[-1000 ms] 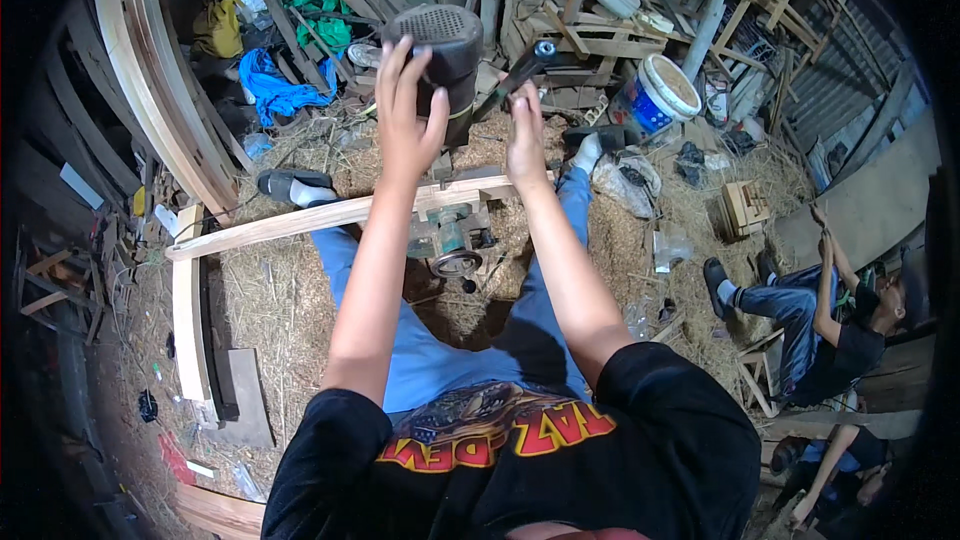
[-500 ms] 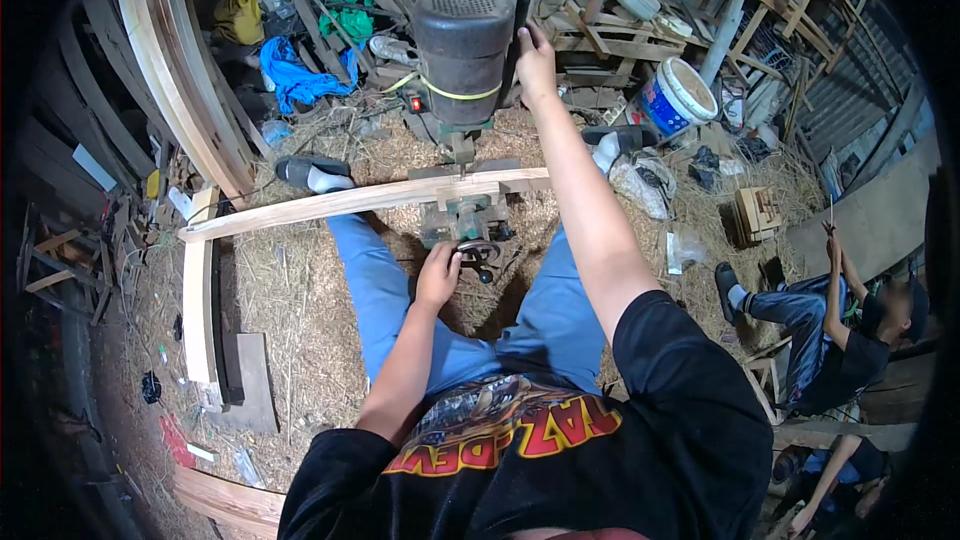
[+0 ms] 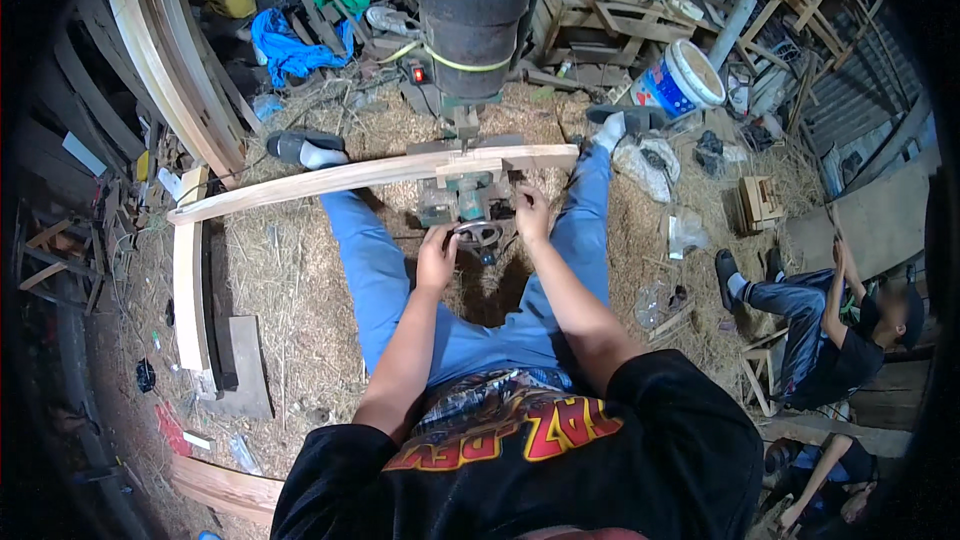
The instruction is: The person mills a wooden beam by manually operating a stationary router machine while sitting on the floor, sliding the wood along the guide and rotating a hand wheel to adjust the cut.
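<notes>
In front of me stands a mortising machine with a dark cylindrical motor (image 3: 475, 25) and a chisel (image 3: 463, 136) at its lower end. The chisel meets a long pale wooden board (image 3: 330, 178), which lies across the machine's green clamp (image 3: 470, 202) and reaches far to the left. My left hand (image 3: 435, 260) has its fingers closed at the left rim of the metal handwheel (image 3: 485, 233). To the right of the clamp, my right hand (image 3: 532, 214) is curled with fingers together; whatever they hold there is hidden. A small block lies against the board's near side above the clamp.
The board's left end rests on a pale upright timber (image 3: 190, 295). Curved planks (image 3: 150, 60) lean at the back left. A white and blue bucket (image 3: 692, 80) stands back right. Two people sit at the right (image 3: 850, 330). Straw and shavings cover the floor around my legs.
My right hand has come down from the dark lever beside the motor to the clamp's right side. The left hand stays at the handwheel. The view has shifted slightly.
</notes>
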The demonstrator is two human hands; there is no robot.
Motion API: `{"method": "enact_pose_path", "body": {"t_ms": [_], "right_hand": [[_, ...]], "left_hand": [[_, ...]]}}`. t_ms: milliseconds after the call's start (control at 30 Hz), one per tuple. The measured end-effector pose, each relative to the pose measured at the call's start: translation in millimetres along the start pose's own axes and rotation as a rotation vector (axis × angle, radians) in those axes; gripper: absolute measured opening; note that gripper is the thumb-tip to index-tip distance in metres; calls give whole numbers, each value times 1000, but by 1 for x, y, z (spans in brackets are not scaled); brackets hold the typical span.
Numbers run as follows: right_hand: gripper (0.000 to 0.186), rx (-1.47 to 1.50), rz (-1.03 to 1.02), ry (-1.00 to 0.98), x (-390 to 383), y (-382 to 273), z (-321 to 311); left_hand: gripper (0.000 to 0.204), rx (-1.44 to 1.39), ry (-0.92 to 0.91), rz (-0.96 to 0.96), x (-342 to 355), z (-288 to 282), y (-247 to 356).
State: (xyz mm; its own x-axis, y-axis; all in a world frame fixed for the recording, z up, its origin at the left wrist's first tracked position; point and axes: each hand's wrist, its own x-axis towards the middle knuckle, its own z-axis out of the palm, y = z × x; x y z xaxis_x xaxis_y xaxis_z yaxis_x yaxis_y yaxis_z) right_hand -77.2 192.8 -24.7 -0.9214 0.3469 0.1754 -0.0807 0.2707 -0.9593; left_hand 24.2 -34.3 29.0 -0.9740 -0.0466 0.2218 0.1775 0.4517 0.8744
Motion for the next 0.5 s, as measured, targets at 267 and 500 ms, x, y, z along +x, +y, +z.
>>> {"method": "enact_pose_path", "body": {"t_ms": [267, 500], "right_hand": [[53, -437, 69, -49, -34, 47, 4], [51, -126, 233, -20, -27, 65, 6]], "left_hand": [[21, 15, 10, 13, 1, -3, 8], [21, 2, 0, 5, 5, -1, 16]]}}
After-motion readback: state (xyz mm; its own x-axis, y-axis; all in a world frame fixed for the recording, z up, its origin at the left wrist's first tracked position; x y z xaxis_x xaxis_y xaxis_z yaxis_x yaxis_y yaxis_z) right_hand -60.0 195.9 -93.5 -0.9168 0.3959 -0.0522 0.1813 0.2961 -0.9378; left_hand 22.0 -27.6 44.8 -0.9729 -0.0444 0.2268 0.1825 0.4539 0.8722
